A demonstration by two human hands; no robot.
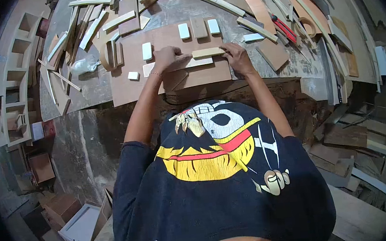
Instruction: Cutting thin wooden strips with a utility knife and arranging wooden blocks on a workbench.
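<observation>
- One short, pale-yellow wooden block (208,52) sits between the person's left hand (167,60) and right hand (238,59), low over the middle of a flat brown wooden board (127,88).
- The right hand has its thumb and finger pinched on the block's right end.
- The left hand's fingertips reach to the block's left end; whether they clamp it, I can't tell from here.
- Just nearer the person lies a long, whitish flat strip (199,62); I can't make out whether block and strip touch.
- Left of the left hand, a white round-cornered block (147,51) rests on the board, with a smaller white block (133,75) nearer the person.
- Past the hands stands a brown rectangular wooden block (199,27), between two more white round-cornered pieces (184,30).
- Well off to the right lies a red-and-black cutter knife (284,28), near a ring-shaped brown roll (307,27).
</observation>
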